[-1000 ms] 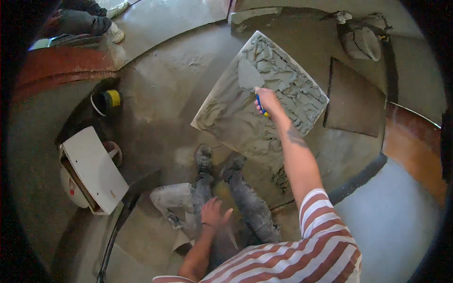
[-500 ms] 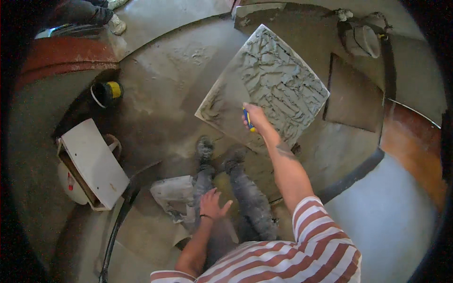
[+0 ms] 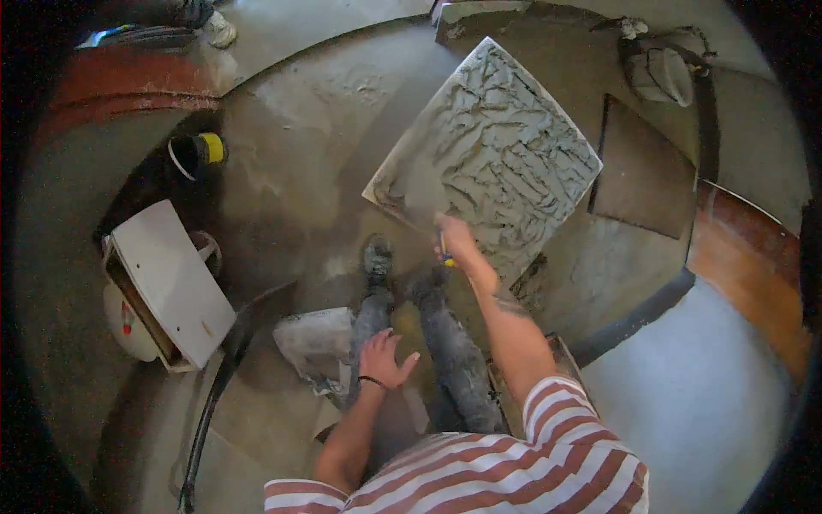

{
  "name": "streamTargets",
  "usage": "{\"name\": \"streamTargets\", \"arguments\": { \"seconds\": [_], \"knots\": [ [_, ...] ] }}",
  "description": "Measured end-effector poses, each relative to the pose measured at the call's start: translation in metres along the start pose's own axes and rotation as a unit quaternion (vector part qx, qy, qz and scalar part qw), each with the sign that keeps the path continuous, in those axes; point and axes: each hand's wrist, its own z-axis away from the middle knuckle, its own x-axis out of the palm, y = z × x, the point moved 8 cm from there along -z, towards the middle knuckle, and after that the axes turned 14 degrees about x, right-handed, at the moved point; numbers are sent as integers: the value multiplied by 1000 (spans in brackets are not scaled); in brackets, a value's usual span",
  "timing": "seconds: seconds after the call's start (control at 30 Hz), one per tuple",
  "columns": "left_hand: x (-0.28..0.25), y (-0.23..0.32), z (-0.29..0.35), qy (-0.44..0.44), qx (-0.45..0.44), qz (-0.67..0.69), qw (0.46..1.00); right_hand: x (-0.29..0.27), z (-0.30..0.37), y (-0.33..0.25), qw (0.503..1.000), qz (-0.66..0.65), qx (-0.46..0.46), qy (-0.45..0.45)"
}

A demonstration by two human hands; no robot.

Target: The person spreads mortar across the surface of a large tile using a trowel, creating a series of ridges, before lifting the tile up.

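A square slab with pale edges lies in front of me, its top coated with wet grey mortar in rough ridges. My right hand is closed round the blue and yellow handle of a trowel at the slab's near edge. Motion blurs the trowel's blade, which looks to be over the smoother mortar near the left corner. On my left leg rests my left hand, empty, with its fingers spread.
A black and yellow bucket, a white box-like piece and a black hose lie to the left. A crumpled sack is beside my left leg. Right are a dark flat panel and pale bucket. Another person's shoe shows far left.
My right hand has drawn the trowel back toward me, to the slab's near edge. The left hand stays on my leg. The whole view has shifted slightly.
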Motion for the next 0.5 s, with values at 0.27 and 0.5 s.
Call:
{"name": "streamTargets", "arguments": {
  "seconds": [0.27, 0.5],
  "knots": [
    [-13, -17, 16, 2, -16, -15, 1000, 14, 21, 26, 996, 86, 20, 23],
    [16, 20, -26, -6, 53, 24, 998, -146, -98, -35, 978, 153, -109, 93]
  ]
}}
